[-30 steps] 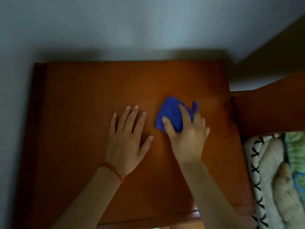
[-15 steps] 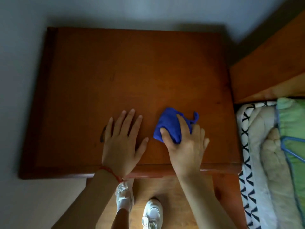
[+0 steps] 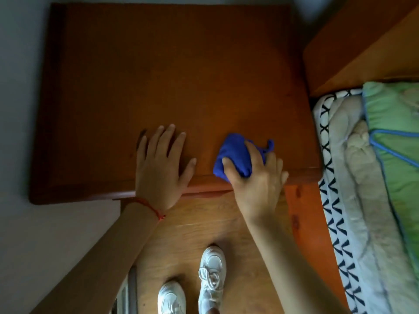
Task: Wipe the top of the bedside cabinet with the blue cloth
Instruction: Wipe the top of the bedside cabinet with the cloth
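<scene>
The bedside cabinet top (image 3: 172,71) is a bare reddish-brown wooden square against the wall. A bunched blue cloth (image 3: 233,155) lies at its front edge, right of centre. My right hand (image 3: 258,180) grips the cloth, thumb and fingers curled round it, and hangs partly over the front edge. My left hand (image 3: 162,168) rests flat on the top beside it, fingers spread, with a red string on the wrist.
The bed's wooden frame (image 3: 353,48) stands close on the right, with a patterned white cover (image 3: 335,200) and a green quilt (image 3: 394,137). Below the cabinet are a wooden floor (image 3: 204,227) and my white shoes (image 3: 210,275). Grey wall runs along the left.
My right hand has drawn the cloth back toward the cabinet's front edge. The left hand slid back with it. The view has tilted down, showing more floor and both shoes.
</scene>
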The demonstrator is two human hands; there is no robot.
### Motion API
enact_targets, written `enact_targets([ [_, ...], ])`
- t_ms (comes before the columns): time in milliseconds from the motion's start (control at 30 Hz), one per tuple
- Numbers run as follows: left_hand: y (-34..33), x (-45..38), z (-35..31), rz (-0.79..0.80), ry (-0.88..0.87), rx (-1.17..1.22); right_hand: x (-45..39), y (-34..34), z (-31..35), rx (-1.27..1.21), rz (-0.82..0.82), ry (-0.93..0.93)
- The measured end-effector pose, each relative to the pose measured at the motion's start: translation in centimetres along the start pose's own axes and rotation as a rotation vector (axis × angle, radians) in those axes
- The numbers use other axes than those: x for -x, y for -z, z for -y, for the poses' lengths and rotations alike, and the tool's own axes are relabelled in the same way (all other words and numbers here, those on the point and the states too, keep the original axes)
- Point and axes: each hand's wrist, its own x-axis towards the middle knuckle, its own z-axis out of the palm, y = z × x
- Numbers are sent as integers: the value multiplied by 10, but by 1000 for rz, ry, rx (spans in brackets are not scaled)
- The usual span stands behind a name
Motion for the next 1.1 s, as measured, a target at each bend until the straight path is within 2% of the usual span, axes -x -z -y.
enact_targets([
  [167, -5, 31, 8, 21, -40, -52, 5, -9, 11, -55, -57, -84],
  [333, -5, 34, 12, 4, -65, -36, 46, 0, -2, 18, -63, 11],
  [467, -3, 36, 15, 23, -68, -52, 46, -9, 14, -58, -127, -85],
  [633, 1, 34, 20, 50, -82, 22, 56, -13, 25, 30, -46, 107],
  [800, 6, 39, 35, 59, -124, 27, 57, -10, 19, -38, -116, -79],
  [867, 6, 38, 35, 52, -125, 29, 60, -15, 30, -5, -86, -5],
  [967, 6, 34, 32, 26, -88, 29, 42, -16, 37, 42, -47, 70],
  [1100, 10, 13, 35, 6, -12, 16, -32, -30, 55, 32, -5, 2],
])
